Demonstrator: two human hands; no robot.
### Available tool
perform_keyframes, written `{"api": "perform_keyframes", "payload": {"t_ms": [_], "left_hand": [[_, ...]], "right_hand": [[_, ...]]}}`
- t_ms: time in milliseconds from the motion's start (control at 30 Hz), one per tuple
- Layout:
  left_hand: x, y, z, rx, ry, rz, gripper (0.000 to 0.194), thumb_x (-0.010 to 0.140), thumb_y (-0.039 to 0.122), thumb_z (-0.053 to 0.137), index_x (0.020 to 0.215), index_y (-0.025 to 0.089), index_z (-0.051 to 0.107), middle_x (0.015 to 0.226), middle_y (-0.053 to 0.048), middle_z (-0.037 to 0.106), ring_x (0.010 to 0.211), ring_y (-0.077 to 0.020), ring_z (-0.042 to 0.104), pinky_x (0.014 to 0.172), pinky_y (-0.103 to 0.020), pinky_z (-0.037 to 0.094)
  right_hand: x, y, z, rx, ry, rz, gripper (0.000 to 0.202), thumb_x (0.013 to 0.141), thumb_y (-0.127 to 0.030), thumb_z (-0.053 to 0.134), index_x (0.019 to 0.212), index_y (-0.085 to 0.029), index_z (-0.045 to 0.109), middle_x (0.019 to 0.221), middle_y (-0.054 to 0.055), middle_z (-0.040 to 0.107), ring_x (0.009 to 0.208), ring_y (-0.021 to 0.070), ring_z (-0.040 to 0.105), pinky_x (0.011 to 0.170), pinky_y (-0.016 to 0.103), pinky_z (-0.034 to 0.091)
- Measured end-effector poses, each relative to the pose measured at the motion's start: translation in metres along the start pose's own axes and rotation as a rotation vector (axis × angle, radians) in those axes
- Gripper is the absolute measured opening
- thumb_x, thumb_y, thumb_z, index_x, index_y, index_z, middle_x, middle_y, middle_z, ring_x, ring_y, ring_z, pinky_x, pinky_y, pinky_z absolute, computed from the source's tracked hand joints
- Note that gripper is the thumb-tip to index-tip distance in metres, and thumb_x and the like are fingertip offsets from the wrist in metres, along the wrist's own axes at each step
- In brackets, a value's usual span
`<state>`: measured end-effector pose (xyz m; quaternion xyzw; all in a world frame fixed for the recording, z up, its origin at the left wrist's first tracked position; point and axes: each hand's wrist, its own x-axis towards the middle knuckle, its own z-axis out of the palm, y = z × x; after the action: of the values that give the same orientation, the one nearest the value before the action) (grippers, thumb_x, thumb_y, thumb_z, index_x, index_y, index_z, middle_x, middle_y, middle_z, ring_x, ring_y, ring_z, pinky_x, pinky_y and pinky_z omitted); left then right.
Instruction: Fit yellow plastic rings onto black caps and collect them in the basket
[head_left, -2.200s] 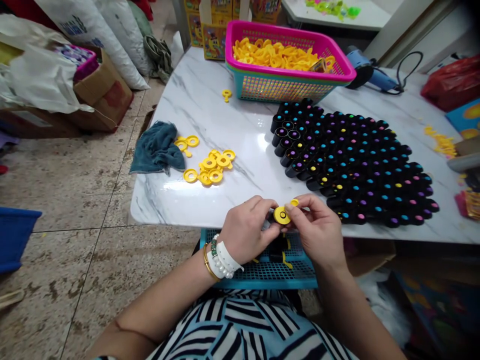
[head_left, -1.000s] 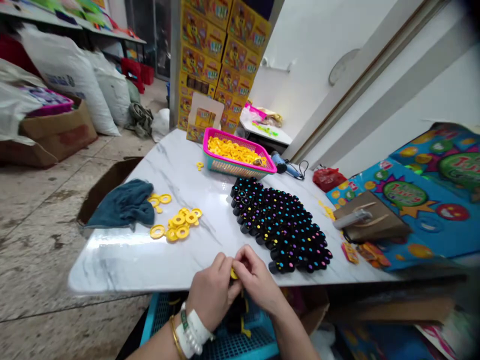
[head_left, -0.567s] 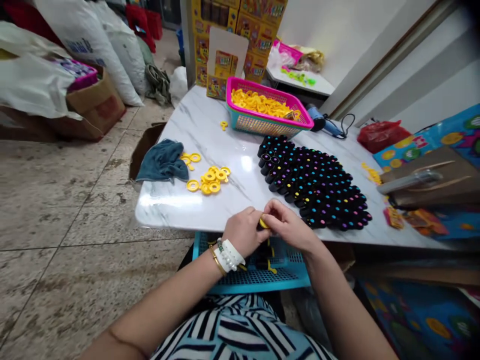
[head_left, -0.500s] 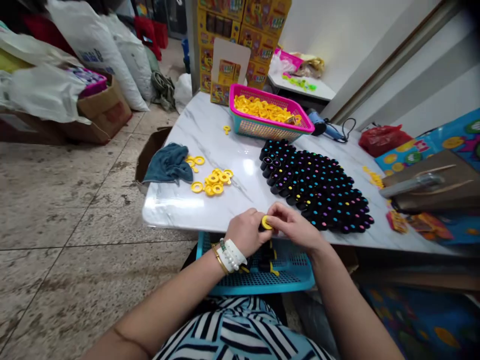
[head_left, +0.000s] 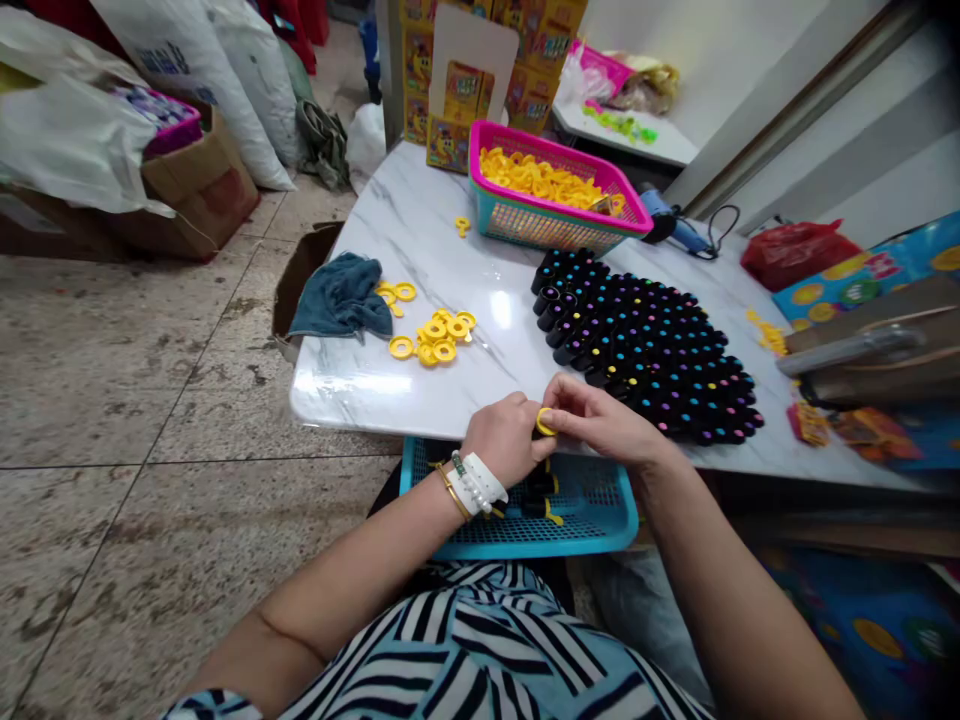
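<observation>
My left hand [head_left: 501, 438] is closed round a small black cylindrical piece, mostly hidden by the fingers, at the table's front edge. On the end of that piece sits a yellow ring-shaped part [head_left: 546, 422], which the thumb and fingers of my right hand [head_left: 604, 418] pinch from the right. Below both hands is a light-blue basket [head_left: 525, 549] with several black pieces bearing yellow tabs. To the right stands a dense block of black cylinders [head_left: 652, 350] with coloured dots on top. A loose pile of yellow ring parts [head_left: 435, 338] lies to the left.
At the back of the marble-look table [head_left: 352, 395] stands a pink-rimmed basket [head_left: 562, 210] full of yellow parts. A blue-grey cloth [head_left: 341, 297] lies on the left edge. Patterned boxes [head_left: 544, 60], a blue tool [head_left: 686, 238] and a red bag [head_left: 799, 255] are farther off.
The view has tilted slightly downward, so the scene sits higher in the picture. Both hands keep the same hold, and the right thumb now covers a little more of the yellow part.
</observation>
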<state>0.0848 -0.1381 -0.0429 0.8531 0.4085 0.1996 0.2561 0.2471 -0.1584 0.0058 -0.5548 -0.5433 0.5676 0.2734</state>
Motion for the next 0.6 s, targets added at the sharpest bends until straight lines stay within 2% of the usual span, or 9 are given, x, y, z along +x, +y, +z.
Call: {"api": "perform_keyframes", "payload": {"t_ms": [133, 233, 400, 467, 600], "left_hand": [[-0.001, 0.000, -0.002, -0.019, -0.014, 0.025, 0.028, 0.084, 0.046, 0.059, 0.090, 0.021, 0.068, 0.080, -0.003, 0.061, 0.074, -0.0184, 0.061, 0.063, -0.027, 0.044], [0.001, -0.001, -0.004, -0.030, -0.030, 0.044, 0.030, 0.083, 0.050, 0.059, 0.090, 0.022, 0.069, 0.079, -0.003, 0.061, 0.074, -0.0192, 0.062, 0.062, -0.028, 0.044], [0.003, -0.002, -0.003, -0.020, -0.062, 0.041, 0.033, 0.086, 0.050, 0.056, 0.086, 0.019, 0.068, 0.079, -0.004, 0.062, 0.076, -0.0203, 0.063, 0.066, -0.029, 0.046], [0.003, -0.002, -0.001, -0.005, -0.058, 0.026, 0.031, 0.085, 0.047, 0.057, 0.090, 0.018, 0.066, 0.083, -0.005, 0.063, 0.077, -0.0210, 0.063, 0.067, -0.030, 0.047], [0.002, 0.002, 0.000, 0.004, -0.043, -0.007, 0.033, 0.082, 0.041, 0.064, 0.100, 0.015, 0.060, 0.089, -0.006, 0.064, 0.081, -0.0233, 0.063, 0.068, -0.032, 0.051]], "right_hand": [[0.002, 0.007, -0.010, 0.083, -0.064, 0.025, 0.027, 0.079, -0.040, 0.072, 0.080, -0.018, 0.056, 0.070, -0.004, 0.058, 0.059, 0.0097, 0.052, 0.056, 0.022, 0.043], [0.007, 0.003, -0.017, 0.065, -0.132, 0.037, 0.026, 0.077, -0.037, 0.074, 0.079, -0.018, 0.056, 0.071, -0.002, 0.062, 0.061, 0.0105, 0.055, 0.059, 0.024, 0.046], [0.018, -0.019, -0.020, -0.164, -0.247, 0.097, 0.019, 0.077, -0.031, 0.072, 0.078, -0.020, 0.056, 0.067, -0.003, 0.061, 0.063, 0.0130, 0.059, 0.057, 0.024, 0.046], [0.017, -0.022, -0.018, -0.249, -0.211, 0.105, 0.018, 0.078, -0.030, 0.071, 0.078, -0.021, 0.055, 0.066, -0.004, 0.061, 0.062, 0.0138, 0.060, 0.055, 0.024, 0.047], [-0.003, -0.012, 0.001, -0.270, 0.021, 0.071, 0.015, 0.086, -0.035, 0.060, 0.092, -0.022, 0.054, 0.073, -0.004, 0.058, 0.057, 0.0122, 0.058, 0.051, 0.024, 0.047]]}}
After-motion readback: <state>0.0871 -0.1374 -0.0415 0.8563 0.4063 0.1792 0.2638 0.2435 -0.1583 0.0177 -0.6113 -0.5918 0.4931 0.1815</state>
